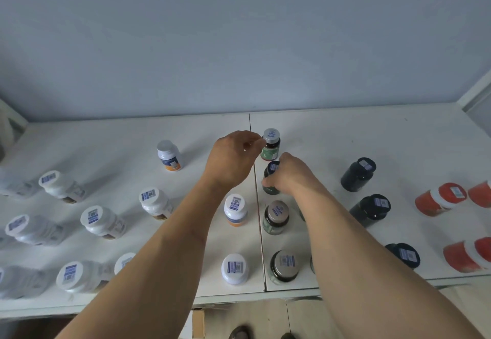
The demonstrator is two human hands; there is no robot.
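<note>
Near the middle of the white table (372,131), my right hand (291,176) grips a small dark bottle (271,179) with a barcode sticker on its cap. Just behind it stands a brown bottle with a green label and grey cap (271,144). My left hand (233,158) hovers beside that green-label bottle, with its curled fingertips at the cap; I cannot tell whether they touch it. Both forearms reach in from the bottom of the view.
Rows of bottles cover the table: several white ones at the left (101,221), white ones with orange bands (170,155), grey-capped dark jars (276,216), black bottles (358,174) and red jars (441,197) at the right. A wall rises behind the table.
</note>
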